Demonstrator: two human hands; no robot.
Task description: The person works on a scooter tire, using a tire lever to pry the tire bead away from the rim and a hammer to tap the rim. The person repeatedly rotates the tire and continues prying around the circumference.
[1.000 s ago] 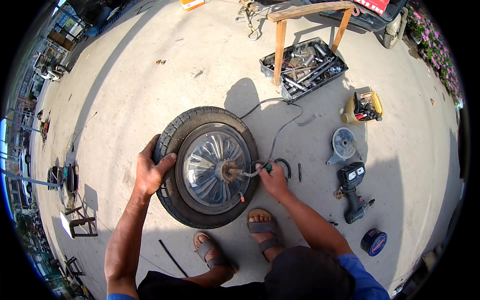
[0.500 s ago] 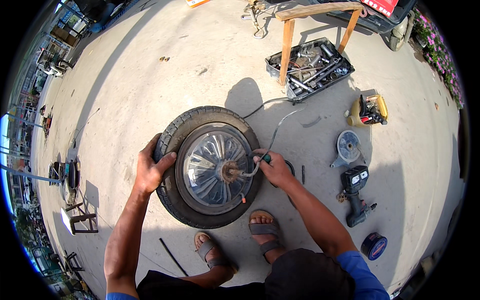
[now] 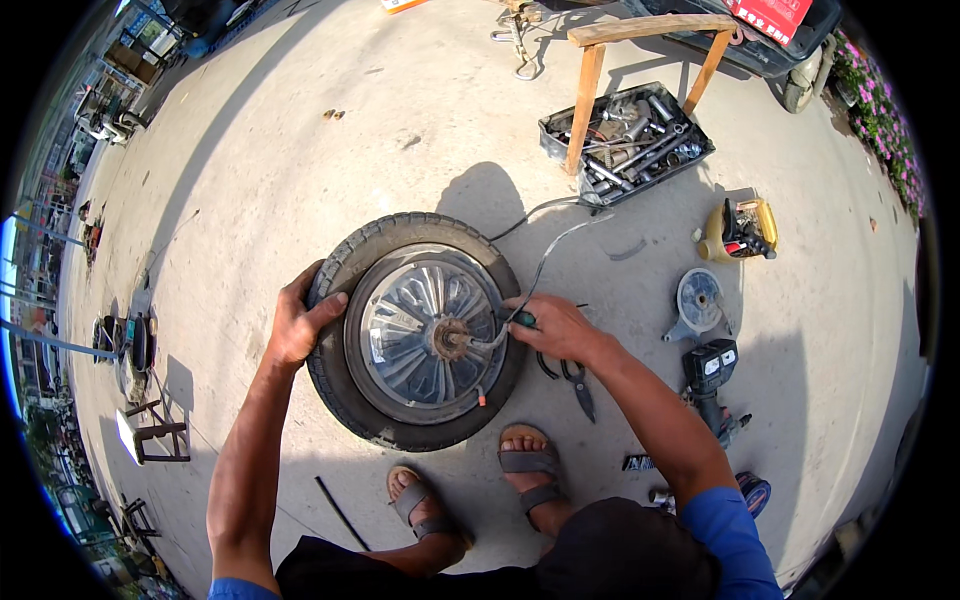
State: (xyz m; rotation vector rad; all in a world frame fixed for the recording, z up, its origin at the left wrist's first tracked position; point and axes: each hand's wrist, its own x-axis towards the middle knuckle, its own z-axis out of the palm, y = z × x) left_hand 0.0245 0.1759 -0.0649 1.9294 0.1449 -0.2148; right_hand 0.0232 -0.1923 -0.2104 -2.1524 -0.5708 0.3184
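Note:
A wheel with a black tyre (image 3: 345,405) and a finned metal hub motor (image 3: 405,345) stands tilted in front of my feet. My left hand (image 3: 305,318) grips the tyre's left edge, thumb on the sidewall and fingers over the tread. At the rim's right side my right hand (image 3: 553,325) is closed around a green-handled tool (image 3: 524,318); its working end is hidden. A grey cable (image 3: 548,255) comes from the axle (image 3: 458,340), passes by my right fingers and runs up toward the back right. An orange-tipped valve stem (image 3: 482,398) shows low on the rim.
Dark scissors (image 3: 579,390) lie right of the wheel. Farther right are a drum-brake plate (image 3: 699,300), a cordless impact wrench (image 3: 710,368) and a cut yellow jug (image 3: 712,235) of tools. A black tray (image 3: 550,140) of sockets stands behind, near a wooden frame (image 3: 650,27).
My right forearm has swung outward and the right hand has turned flatter, the green handle still in it. The scissors now show fully beside it. The wheel has shifted slightly left.

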